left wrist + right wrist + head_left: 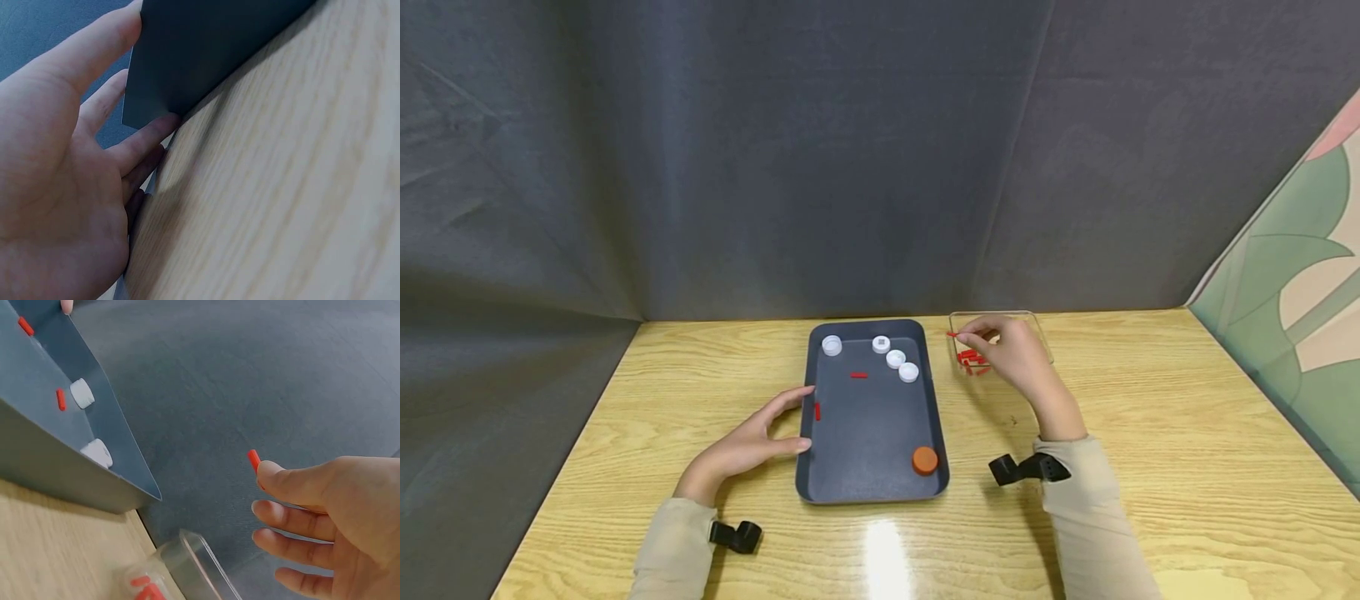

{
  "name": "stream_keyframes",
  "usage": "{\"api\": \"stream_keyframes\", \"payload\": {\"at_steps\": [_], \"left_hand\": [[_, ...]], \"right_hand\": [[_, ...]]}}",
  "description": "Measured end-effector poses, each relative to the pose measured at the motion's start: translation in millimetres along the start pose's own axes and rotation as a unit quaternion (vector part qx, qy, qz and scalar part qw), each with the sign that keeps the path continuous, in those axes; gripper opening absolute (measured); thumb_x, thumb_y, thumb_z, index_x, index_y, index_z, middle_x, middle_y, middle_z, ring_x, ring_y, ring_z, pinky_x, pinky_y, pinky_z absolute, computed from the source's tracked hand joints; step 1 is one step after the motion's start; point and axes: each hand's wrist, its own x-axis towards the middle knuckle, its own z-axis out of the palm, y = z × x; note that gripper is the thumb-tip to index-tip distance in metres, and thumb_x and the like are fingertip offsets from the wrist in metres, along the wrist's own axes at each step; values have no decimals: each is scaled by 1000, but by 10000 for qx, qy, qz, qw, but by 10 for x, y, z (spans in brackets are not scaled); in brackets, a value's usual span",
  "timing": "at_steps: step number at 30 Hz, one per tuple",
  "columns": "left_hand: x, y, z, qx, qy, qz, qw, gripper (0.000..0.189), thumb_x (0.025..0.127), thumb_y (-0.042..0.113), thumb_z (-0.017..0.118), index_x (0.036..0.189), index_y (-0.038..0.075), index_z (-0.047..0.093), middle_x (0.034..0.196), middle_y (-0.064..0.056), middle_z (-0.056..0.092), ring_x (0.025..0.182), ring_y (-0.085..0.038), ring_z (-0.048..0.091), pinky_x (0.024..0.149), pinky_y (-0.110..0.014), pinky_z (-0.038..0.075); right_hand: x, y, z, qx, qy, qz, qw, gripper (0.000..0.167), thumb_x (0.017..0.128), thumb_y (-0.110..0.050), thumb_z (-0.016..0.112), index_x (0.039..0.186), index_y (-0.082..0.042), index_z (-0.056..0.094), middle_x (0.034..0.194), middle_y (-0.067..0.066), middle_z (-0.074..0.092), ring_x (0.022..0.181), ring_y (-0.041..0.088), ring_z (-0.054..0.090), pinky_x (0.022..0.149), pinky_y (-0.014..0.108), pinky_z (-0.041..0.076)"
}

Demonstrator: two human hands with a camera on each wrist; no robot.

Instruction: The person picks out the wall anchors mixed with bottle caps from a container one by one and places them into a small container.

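Note:
Between thumb and fingertip my right hand pinches a small red stick, held above a clear box. Several more red sticks lie in that box. My left hand touches the left rim of a dark grey tray with spread fingers; the left wrist view shows fingertips against its outer wall. Inside the tray, one red stick lies near the middle top and another red stick by the left wall.
A white cap sits at the tray's upper left. Three white caps, one of them a printed cap, stand at its upper right. An orange cap occupies the lower right corner. Behind the wooden table hangs a dark cloth.

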Motion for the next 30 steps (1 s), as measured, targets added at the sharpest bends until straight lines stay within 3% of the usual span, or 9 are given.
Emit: {"api": "stream_keyframes", "payload": {"at_steps": [9, 30], "left_hand": [[-3, 16, 1, 26, -12, 47, 10000, 76, 90, 28, 75, 154, 29, 33, 159, -4, 28, 146, -31, 21, 114, -62, 14], [11, 11, -9, 21, -10, -20, 10000, 76, 90, 29, 75, 154, 32, 34, 159, -3, 28, 146, -30, 21, 115, -62, 14]], "right_hand": [[-21, 106, -133, 35, -73, 150, 9999, 17, 95, -19, 69, 101, -4, 76, 99, 12, 72, 92, 30, 65, 78, 46, 50], [-75, 357, -289, 37, -38, 587, 9983, 27, 100, -26, 61, 107, -2, 73, 107, 17, 69, 97, 33, 63, 74, 41, 47]]}}
